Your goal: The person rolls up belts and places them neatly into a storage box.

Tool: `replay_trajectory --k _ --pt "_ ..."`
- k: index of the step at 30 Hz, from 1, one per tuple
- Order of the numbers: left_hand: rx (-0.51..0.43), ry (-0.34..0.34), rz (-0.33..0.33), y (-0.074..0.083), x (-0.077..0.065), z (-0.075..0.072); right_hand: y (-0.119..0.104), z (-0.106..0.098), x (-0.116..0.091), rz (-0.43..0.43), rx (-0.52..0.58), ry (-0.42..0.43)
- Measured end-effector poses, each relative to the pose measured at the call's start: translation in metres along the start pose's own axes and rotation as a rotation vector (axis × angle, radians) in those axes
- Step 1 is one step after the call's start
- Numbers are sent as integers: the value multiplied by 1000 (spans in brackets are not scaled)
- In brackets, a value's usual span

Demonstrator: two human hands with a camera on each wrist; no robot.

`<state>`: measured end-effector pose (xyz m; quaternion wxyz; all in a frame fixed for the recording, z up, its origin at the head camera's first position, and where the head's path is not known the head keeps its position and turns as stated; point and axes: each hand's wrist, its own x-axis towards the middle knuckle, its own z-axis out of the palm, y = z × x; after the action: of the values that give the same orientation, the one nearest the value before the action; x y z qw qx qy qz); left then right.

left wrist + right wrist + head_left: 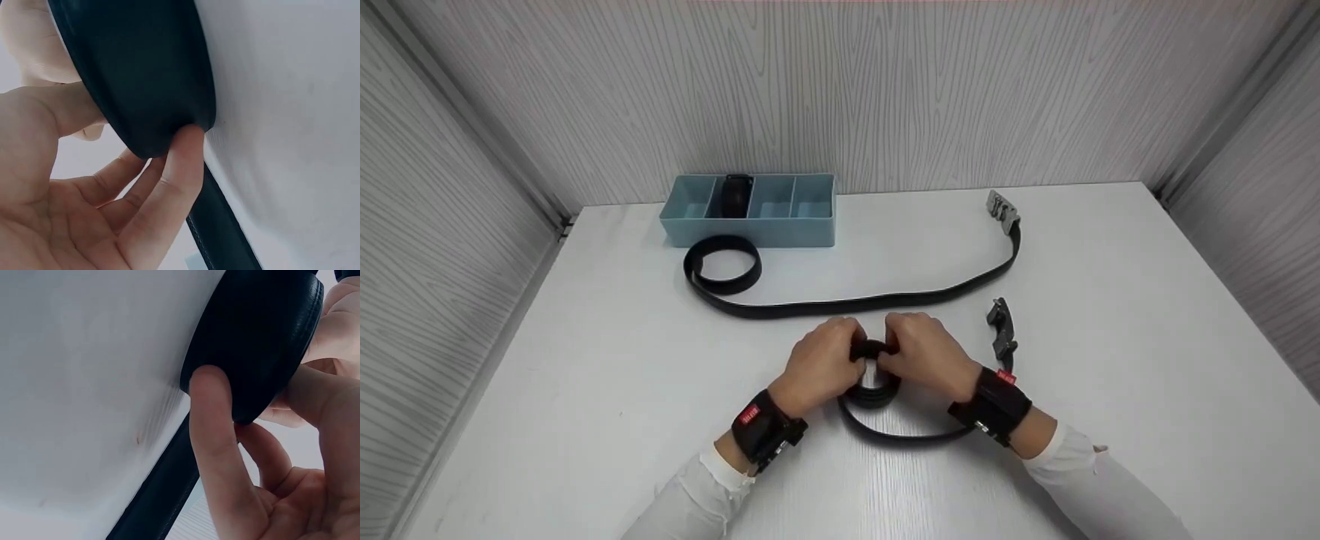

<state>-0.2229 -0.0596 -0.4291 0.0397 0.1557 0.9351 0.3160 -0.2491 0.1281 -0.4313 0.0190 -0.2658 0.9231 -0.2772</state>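
A black belt [873, 397], partly wound into a coil, stands on its edge on the white table between the two hands. My left hand [823, 366] grips the coil's left side, with thumb and fingers curled round the band [135, 67]. On the opposite side my right hand [928, 355] holds the same coil, one fingertip pressing the outer face of the band [253, 343]. The belt's loose length curves out below the coil and passes under the right wrist. Its dark buckle [1003, 334] lies beyond that wrist.
Farther back, a second black belt [840, 307] stretches across the table, looped at its left end, with a silver buckle [1003, 211] at the right. Behind the loop stands a blue divided box [750, 234]; a rolled black belt [735, 198] sits in its second compartment from the left.
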Motion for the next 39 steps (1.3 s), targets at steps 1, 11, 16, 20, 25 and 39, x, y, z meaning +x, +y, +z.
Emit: replay_trajectory --k 1,11,16,20,25,39 --pt "1 -2 -3 0 0 0 0 0 0 9 -3 -6" --pt "50 24 43 1 -3 2 -3 -2 0 46 38 -37" --pt "67 22 73 2 -3 2 -4 -2 0 26 55 -50" --pt "75 11 68 1 -3 2 -3 -1 -1 22 65 -59" --pt "55 1 56 1 -2 3 -2 0 -1 9 63 -39" --pt "57 -9 19 0 -1 1 -1 -3 0 50 35 -33"
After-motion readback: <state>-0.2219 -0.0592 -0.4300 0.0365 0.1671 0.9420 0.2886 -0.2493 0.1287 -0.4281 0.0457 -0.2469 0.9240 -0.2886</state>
